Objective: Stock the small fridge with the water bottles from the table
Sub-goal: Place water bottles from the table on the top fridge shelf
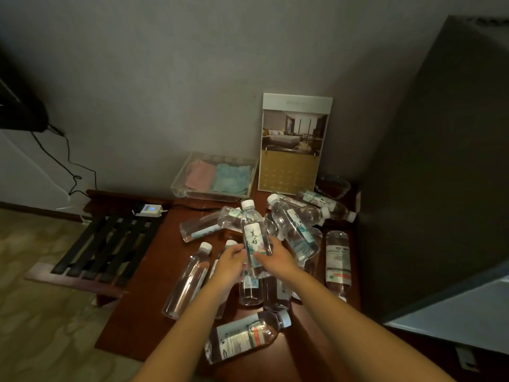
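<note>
Both the left hand (230,261) and right hand (271,257) clasp one upright water bottle (254,241) above the bench (154,285), where loose neighbouring bottles (190,279) could roll off if nudged.

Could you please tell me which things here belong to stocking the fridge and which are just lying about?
Part of the job: the upright water bottle held by the left hand and right hand; the loose bottles lying on the table; the dark cabinet at right, probably the fridge.
Just lying about: clear tray of folded cloths; picture card; glass dish; slatted rack; white adapter.
</note>
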`<move>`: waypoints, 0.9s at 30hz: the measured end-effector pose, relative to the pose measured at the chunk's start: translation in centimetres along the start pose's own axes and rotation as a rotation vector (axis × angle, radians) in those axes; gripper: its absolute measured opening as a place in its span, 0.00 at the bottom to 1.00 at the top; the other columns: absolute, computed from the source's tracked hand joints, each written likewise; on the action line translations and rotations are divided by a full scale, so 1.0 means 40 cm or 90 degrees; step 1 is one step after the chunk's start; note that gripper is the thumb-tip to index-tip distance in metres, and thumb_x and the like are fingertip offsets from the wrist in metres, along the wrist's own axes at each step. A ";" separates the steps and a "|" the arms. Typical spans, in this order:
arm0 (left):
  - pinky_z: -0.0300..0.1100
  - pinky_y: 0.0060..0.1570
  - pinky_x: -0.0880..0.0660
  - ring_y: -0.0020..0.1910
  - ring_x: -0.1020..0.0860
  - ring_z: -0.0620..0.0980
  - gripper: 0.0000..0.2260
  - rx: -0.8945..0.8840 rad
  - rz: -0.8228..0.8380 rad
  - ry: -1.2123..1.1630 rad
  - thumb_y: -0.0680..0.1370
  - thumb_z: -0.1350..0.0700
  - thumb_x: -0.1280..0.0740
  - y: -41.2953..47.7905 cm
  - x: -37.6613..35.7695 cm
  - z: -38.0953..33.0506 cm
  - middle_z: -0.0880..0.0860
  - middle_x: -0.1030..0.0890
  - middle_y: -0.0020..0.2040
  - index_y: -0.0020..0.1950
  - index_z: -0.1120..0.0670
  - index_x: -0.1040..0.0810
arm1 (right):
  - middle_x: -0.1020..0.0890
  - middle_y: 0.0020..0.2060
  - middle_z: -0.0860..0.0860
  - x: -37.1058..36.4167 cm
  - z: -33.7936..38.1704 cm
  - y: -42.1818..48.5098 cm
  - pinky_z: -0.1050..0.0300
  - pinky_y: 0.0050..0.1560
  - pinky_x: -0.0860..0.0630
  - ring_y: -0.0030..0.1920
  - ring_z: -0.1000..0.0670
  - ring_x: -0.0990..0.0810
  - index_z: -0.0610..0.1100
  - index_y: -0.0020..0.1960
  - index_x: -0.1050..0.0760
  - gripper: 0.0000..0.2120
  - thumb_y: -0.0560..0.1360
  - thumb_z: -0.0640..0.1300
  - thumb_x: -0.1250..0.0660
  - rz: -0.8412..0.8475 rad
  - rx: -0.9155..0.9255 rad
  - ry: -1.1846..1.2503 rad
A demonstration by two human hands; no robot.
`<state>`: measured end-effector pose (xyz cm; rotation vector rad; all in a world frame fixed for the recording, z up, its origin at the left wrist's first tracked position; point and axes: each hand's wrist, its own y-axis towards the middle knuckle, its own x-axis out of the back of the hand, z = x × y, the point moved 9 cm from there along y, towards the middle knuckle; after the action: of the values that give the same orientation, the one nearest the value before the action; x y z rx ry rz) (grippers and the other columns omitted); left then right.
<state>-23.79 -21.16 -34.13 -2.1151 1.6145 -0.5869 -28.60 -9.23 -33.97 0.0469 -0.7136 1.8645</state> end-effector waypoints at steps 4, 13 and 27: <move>0.48 0.52 0.26 0.54 0.23 0.52 0.14 0.013 0.047 0.000 0.81 0.51 0.43 0.033 -0.011 0.002 0.52 0.23 0.57 0.66 0.51 0.31 | 0.23 0.55 0.52 -0.012 -0.008 0.023 0.47 0.57 0.23 0.55 0.47 0.21 0.49 0.70 0.40 0.30 0.72 0.49 0.31 -0.005 -0.010 0.034; 0.39 0.40 0.24 0.47 0.20 0.47 0.14 0.017 0.102 -0.050 0.80 0.53 0.40 0.047 -0.039 0.016 0.50 0.19 0.50 0.65 0.55 0.30 | 0.22 0.55 0.48 -0.023 -0.027 0.027 0.43 0.54 0.21 0.53 0.45 0.19 0.47 0.69 0.41 0.34 0.69 0.40 0.27 0.061 -0.016 0.058; 0.49 0.51 0.21 0.54 0.20 0.52 0.19 -0.031 0.105 -0.083 0.75 0.54 0.32 -0.081 -0.068 0.013 0.53 0.21 0.57 0.64 0.48 0.32 | 0.21 0.48 0.54 0.000 -0.090 -0.102 0.67 0.32 0.24 0.39 0.58 0.18 0.51 0.64 0.40 0.29 0.70 0.40 0.28 0.137 0.001 0.158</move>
<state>-21.60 -17.73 -32.96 -1.9852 1.7244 -0.3528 -24.02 -6.51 -35.09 -0.2654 -0.5620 2.0303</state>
